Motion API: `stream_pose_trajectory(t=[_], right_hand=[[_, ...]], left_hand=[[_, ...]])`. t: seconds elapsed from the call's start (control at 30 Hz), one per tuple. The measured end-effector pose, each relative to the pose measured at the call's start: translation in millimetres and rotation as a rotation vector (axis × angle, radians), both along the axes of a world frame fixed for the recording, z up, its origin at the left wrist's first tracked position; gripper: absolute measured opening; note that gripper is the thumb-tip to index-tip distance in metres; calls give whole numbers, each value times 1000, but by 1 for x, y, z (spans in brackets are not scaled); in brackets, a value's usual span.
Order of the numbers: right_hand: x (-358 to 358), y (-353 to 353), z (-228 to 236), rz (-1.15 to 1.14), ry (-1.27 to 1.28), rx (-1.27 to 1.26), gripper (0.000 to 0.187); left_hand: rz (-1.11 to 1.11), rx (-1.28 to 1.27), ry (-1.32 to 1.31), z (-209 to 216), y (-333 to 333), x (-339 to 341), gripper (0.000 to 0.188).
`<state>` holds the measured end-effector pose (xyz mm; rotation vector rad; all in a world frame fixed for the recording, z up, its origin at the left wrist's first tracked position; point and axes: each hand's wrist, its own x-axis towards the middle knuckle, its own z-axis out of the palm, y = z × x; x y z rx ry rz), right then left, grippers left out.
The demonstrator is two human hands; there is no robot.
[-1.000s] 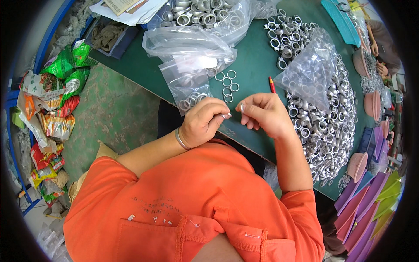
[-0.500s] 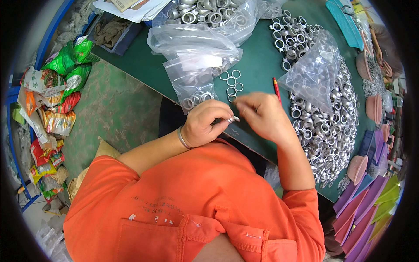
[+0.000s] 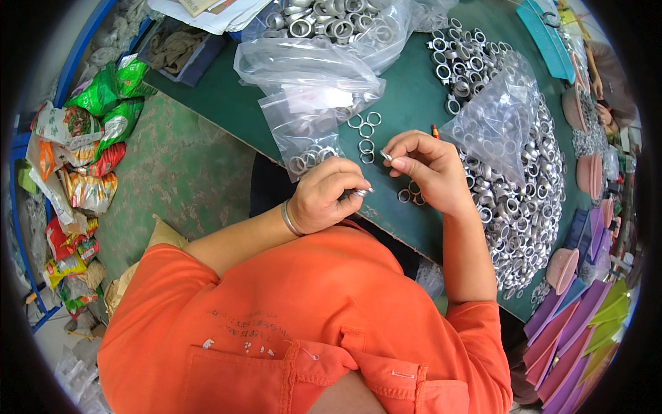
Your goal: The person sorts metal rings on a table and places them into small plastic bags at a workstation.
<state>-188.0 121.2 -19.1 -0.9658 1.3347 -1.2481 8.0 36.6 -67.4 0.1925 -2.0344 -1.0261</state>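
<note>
The right hand (image 3: 431,172) is sitting farther from the left hand (image 3: 323,196) than before. It is pinching a small silver ring (image 3: 387,156) over the green table (image 3: 405,90). That ring is showing its edge and slanting down to the right. The left hand is gripping shiny metal (image 3: 361,192) that is poking out rightward, but its fingers (image 3: 347,181) are hiding most of it.

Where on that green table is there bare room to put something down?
The green table lies bare between the small loose rings and the heap of metal rings, beyond the right hand, and in a strip between the blue-grey bin and the large ring-filled bag. It is crowded at the right, under the heap, and at top middle, under that bag.
</note>
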Motion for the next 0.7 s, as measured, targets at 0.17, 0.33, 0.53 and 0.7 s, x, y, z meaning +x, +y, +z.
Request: stream_pose_trajectory(t=[0.17, 0.33, 0.53, 0.7], right_hand=[[-1, 6, 5, -1, -70, 2, 4], [-10, 16, 16, 10, 134, -12, 6], [-26, 27, 28, 40, 535, -31, 8], [-26, 27, 28, -103, -83, 218, 8]], left_hand=[[7, 18, -8, 2, 1, -1, 25], [-7, -5, 4, -1, 0, -1, 25], [-6, 2, 17, -1, 1, -1, 25], [-19, -46, 4, -2, 0, 1, 25]])
